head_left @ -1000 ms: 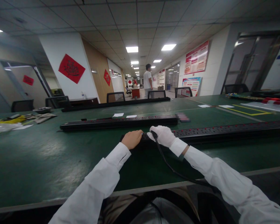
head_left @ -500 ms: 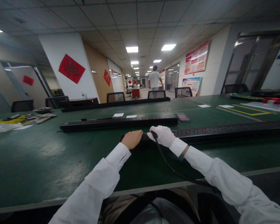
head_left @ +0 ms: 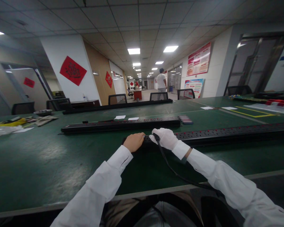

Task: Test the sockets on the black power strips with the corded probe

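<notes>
A long black power strip (head_left: 217, 135) with red dots along its top lies on the green table. Its left end is under my left hand (head_left: 134, 142), which is bare and has its fingers wrapped over the strip. Close to the right of it, my right hand (head_left: 165, 138), in a white glove, is closed around a black plug (head_left: 156, 136) held against the strip's top face. From the plug a black cord (head_left: 168, 165) runs down over the table's near edge. The plug's tip and whether it sits in a socket are hidden by my fingers.
Behind my hands lies another black power strip (head_left: 120, 125), and a further black bar (head_left: 118, 106) is at the far edge. White paper slips (head_left: 120, 117) lie between them. A metal bowl (head_left: 43, 112) and cloths (head_left: 46, 120) are at left. A person (head_left: 161, 82) stands beyond the chairs.
My hands, the plug and the strip look the same as before. In the background the person has shifted slightly to the right.
</notes>
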`<state>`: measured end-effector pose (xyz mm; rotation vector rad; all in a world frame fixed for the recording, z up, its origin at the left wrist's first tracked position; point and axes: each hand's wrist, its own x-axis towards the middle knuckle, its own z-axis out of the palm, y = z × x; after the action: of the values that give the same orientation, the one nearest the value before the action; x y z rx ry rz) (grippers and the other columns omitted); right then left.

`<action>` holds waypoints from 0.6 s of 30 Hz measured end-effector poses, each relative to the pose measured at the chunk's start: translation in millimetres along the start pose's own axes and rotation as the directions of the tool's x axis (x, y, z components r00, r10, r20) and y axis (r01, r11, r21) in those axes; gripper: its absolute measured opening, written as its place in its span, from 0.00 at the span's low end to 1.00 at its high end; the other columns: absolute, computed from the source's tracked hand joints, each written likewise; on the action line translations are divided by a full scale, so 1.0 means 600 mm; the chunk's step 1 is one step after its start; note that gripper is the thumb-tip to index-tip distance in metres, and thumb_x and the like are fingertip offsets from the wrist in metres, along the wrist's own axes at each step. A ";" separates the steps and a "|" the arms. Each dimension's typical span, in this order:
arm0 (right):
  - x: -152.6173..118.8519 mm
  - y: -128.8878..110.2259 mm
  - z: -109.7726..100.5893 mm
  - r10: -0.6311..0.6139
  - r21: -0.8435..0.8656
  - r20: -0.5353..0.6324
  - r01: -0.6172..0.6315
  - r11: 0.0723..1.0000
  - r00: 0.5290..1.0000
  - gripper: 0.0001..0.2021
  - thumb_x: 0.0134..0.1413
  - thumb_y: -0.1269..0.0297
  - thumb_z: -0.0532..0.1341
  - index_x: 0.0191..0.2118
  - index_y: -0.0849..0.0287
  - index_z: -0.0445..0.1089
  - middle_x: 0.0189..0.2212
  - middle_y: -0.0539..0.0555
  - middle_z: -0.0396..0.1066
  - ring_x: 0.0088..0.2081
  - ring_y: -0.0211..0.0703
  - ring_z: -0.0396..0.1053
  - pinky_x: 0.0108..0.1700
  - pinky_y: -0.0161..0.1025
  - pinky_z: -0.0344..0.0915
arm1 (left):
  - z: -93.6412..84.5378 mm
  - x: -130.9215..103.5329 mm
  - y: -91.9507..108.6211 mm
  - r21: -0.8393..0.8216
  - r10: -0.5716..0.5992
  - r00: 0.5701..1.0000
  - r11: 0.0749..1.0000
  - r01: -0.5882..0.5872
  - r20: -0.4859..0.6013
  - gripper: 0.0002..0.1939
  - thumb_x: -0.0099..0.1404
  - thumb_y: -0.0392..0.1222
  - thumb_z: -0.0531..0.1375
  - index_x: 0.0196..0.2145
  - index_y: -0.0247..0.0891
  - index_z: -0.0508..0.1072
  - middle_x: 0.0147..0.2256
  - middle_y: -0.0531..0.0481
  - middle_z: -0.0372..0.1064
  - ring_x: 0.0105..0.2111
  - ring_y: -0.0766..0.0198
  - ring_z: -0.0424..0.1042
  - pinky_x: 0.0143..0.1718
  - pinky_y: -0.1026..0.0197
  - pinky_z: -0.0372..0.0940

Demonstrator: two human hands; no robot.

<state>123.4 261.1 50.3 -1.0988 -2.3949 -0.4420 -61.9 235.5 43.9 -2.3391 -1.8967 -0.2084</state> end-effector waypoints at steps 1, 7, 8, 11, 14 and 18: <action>0.000 0.000 -0.001 0.002 0.003 0.006 -0.002 1.000 1.000 0.21 0.56 0.48 0.45 0.36 0.57 0.68 0.28 0.54 0.68 0.30 0.37 0.64 0.31 0.32 0.51 | 0.000 0.000 0.000 -0.002 -0.001 1.000 1.000 0.001 0.001 0.17 0.67 0.44 0.39 0.45 0.44 0.63 0.42 0.50 0.68 0.40 0.60 0.68 0.38 0.59 0.61; 0.000 0.000 -0.007 -0.017 0.029 0.006 0.017 0.999 1.000 0.20 0.56 0.48 0.45 0.35 0.57 0.67 0.27 0.53 0.68 0.29 0.36 0.63 0.31 0.32 0.52 | -0.004 0.000 0.002 -0.009 -0.008 1.000 1.000 0.008 0.009 0.17 0.67 0.43 0.39 0.45 0.43 0.63 0.42 0.49 0.68 0.41 0.61 0.68 0.39 0.59 0.60; 0.000 0.000 -0.006 -0.020 0.028 -0.003 0.020 0.999 1.000 0.20 0.56 0.48 0.45 0.35 0.57 0.67 0.26 0.53 0.68 0.29 0.36 0.63 0.30 0.32 0.51 | -0.005 0.000 0.002 -0.010 -0.001 1.000 1.000 0.001 0.007 0.17 0.67 0.43 0.39 0.45 0.43 0.63 0.41 0.49 0.68 0.40 0.61 0.68 0.39 0.59 0.60; 0.001 0.003 -0.001 -0.019 0.013 -0.031 0.019 1.000 0.999 0.20 0.55 0.48 0.46 0.34 0.56 0.67 0.26 0.52 0.68 0.28 0.37 0.63 0.29 0.32 0.50 | -0.004 0.000 0.002 -0.002 0.014 1.000 1.000 -0.014 -0.004 0.17 0.68 0.44 0.38 0.44 0.42 0.63 0.41 0.49 0.69 0.40 0.61 0.69 0.38 0.59 0.61; 0.001 0.004 0.004 -0.015 0.011 -0.044 0.015 1.000 0.999 0.20 0.55 0.47 0.45 0.34 0.55 0.67 0.25 0.52 0.68 0.28 0.37 0.63 0.30 0.32 0.50 | -0.003 0.000 0.003 0.021 0.013 1.000 1.000 -0.013 -0.010 0.17 0.68 0.43 0.38 0.44 0.43 0.63 0.41 0.48 0.69 0.40 0.60 0.69 0.38 0.59 0.61; 0.000 0.002 0.002 -0.013 0.024 -0.039 0.014 1.000 0.999 0.21 0.55 0.48 0.46 0.34 0.56 0.68 0.25 0.52 0.68 0.29 0.37 0.64 0.30 0.32 0.51 | -0.002 0.001 0.004 0.038 -0.002 1.000 0.999 0.002 -0.006 0.17 0.68 0.43 0.39 0.44 0.43 0.63 0.41 0.49 0.68 0.41 0.60 0.68 0.39 0.59 0.61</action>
<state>124.1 262.8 49.4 -1.0549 -2.3692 -0.4339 -59.3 235.1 45.3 -2.3098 -1.8830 -0.1777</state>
